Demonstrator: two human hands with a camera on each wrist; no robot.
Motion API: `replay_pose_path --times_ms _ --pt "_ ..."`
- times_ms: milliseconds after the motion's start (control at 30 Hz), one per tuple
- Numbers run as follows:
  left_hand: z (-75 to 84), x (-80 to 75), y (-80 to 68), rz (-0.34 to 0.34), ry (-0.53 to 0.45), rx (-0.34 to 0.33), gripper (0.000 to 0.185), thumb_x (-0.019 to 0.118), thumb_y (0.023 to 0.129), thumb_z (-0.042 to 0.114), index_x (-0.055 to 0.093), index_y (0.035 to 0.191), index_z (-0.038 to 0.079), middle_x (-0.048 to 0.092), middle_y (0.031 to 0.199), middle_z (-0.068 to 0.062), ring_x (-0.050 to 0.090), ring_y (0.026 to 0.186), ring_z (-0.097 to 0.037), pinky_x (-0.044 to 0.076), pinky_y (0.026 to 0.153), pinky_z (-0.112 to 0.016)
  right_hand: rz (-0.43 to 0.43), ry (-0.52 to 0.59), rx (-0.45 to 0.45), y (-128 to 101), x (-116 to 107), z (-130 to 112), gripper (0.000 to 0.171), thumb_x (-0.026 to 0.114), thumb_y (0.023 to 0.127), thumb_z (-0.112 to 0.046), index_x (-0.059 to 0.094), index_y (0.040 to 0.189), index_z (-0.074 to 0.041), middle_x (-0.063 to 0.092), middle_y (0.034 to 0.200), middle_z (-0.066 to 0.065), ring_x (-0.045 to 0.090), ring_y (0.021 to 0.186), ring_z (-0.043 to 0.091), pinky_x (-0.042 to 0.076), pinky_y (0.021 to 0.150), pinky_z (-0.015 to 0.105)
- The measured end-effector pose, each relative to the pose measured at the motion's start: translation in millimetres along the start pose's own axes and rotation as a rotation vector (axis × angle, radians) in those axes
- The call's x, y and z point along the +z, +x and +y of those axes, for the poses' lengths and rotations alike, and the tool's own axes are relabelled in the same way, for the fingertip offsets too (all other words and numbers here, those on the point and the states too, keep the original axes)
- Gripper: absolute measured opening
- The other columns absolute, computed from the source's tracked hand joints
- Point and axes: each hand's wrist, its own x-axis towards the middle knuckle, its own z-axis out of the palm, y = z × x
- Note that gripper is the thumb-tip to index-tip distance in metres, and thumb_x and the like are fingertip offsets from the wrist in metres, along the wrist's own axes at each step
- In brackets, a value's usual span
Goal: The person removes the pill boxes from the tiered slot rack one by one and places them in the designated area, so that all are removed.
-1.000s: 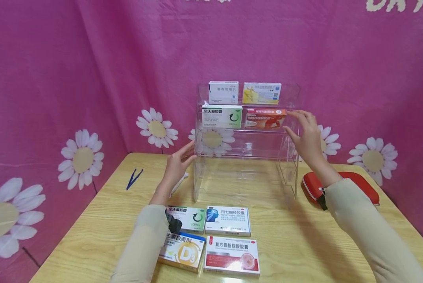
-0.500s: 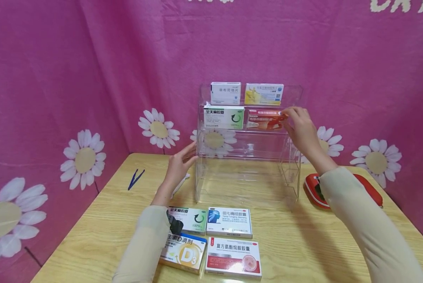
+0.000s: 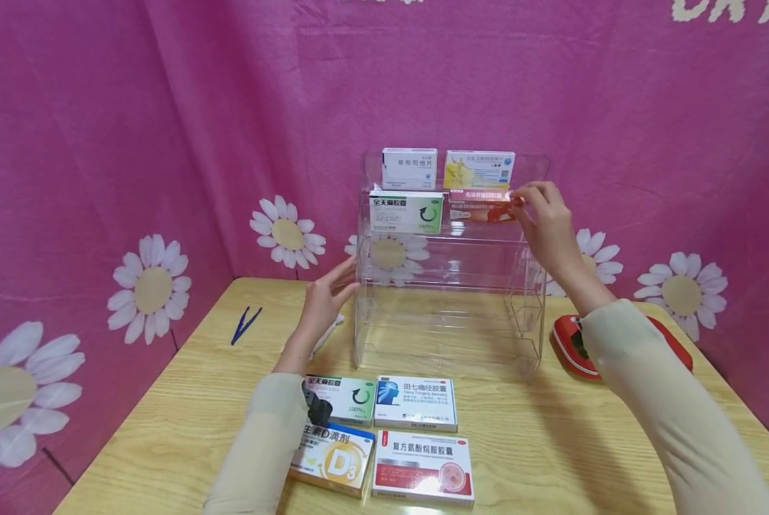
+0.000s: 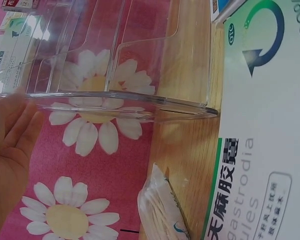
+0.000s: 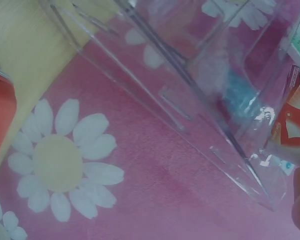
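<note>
**Red box in a pinch at the clear rack**

The right hand (image 3: pixel 547 222) pinches the end of the red box (image 3: pixel 482 205), its grip clamped on it. The box is tilted on the middle shelf of the clear rack (image 3: pixel 448 286), beside a green and white box (image 3: pixel 405 211).

The left hand (image 3: pixel 325 300) lies flat against the rack's left wall, fingers straight.

The left wrist view shows a pack of cotton swabs (image 4: pixel 160 212) by the rack, which the head view mostly hides.

Four boxes lie on the wooden surface (image 3: pixel 551 443). Blue tweezers (image 3: pixel 245 325) and a red case (image 3: pixel 574 347) lie there too. A pink daisy cloth (image 3: pixel 101 179) hangs behind.
</note>
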Motion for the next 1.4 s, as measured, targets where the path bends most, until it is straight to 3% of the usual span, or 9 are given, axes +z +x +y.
replay_pose_path --times_ms 333,500,600,733,800,1000,1167,1400 --pt "-0.1 0.8 -0.6 -0.009 0.017 -0.010 0.052 0.064 0.092 0.006 0.051 0.142 0.010 0.062 0.134 -0.016 0.064 0.120 -0.030 0.055 0.102 -0.035 0.084 0.040 0.002 -1.0 -8.6 -15.6 0.018 0.066 0.089 0.003 0.063 0.106 0.007 0.060 0.109 0.026 0.063 0.100 0.038 0.058 0.094 0.046" --pt "0.6 0.0 -1.3 -0.020 0.015 -0.029 0.052 0.064 0.093 0.007 0.050 0.143 0.012 0.061 0.136 -0.014 0.063 0.122 -0.028 0.054 0.103 -0.032 0.097 0.057 0.018 -11.3 -19.1 -24.2 0.017 0.069 0.088 -0.001 0.066 0.104 0.005 0.062 0.106 0.024 0.063 0.096 0.034 0.049 0.094 0.008" --pt "0.8 -0.2 -1.1 -0.022 0.006 -0.031 0.052 0.064 0.093 0.007 0.050 0.143 0.011 0.061 0.136 -0.015 0.063 0.122 -0.029 0.054 0.103 -0.031 0.079 0.108 0.039 -22.2 -24.9 -25.6 0.018 0.069 0.086 0.004 0.067 0.104 0.006 0.062 0.104 0.024 0.064 0.093 0.022 0.043 0.090 -0.003" --pt "0.9 -0.2 -0.5 -0.019 0.002 -0.032 0.052 0.064 0.093 0.007 0.050 0.143 0.011 0.061 0.135 -0.016 0.063 0.121 -0.030 0.055 0.102 -0.032 0.022 0.195 0.072 -39.2 -32.1 -24.6 0.022 0.068 0.083 0.011 0.066 0.105 0.010 0.061 0.103 0.024 0.057 0.095 -0.006 0.047 0.086 -0.004" --pt "0.9 -0.2 -0.4 -0.019 0.007 -0.033 0.052 0.063 0.093 0.007 0.050 0.143 0.011 0.062 0.135 -0.016 0.063 0.121 -0.030 0.055 0.102 -0.032 -0.014 0.223 0.081 -48.3 -36.3 -24.9 0.022 0.067 0.082 0.014 0.066 0.104 0.011 0.061 0.101 0.023 0.053 0.097 -0.013 0.048 0.085 -0.004" --pt "0.6 0.5 -0.7 -0.018 0.010 -0.046 0.052 0.063 0.093 0.007 0.050 0.143 0.013 0.062 0.135 -0.015 0.063 0.121 -0.029 0.055 0.103 -0.032 -0.131 0.255 0.110 -77.3 -47.4 -26.1 0.027 0.070 0.079 0.015 0.067 0.104 0.007 0.062 0.093 0.013 0.053 0.093 -0.010 0.049 0.080 -0.004" --pt "1.4 1.0 -1.2 -0.020 0.010 -0.048 0.052 0.063 0.093 0.006 0.050 0.143 0.012 0.061 0.135 -0.016 0.063 0.121 -0.030 0.055 0.103 -0.033 -0.231 0.247 0.119 -104.3 -54.5 -25.1 0.031 0.073 0.076 0.016 0.068 0.104 0.003 0.063 0.095 0.012 0.052 0.094 -0.016 0.049 0.080 -0.004" --pt "3.5 0.8 -1.1 -0.016 0.013 -0.056 0.052 0.062 0.094 0.007 0.050 0.144 0.014 0.061 0.135 -0.015 0.063 0.122 -0.029 0.055 0.103 -0.034 -0.332 0.169 0.076 -140.4 -62.2 -23.5 0.035 0.079 0.071 0.010 0.070 0.101 -0.005 0.067 0.092 0.005 0.051 0.085 -0.010 0.047 0.071 -0.002"
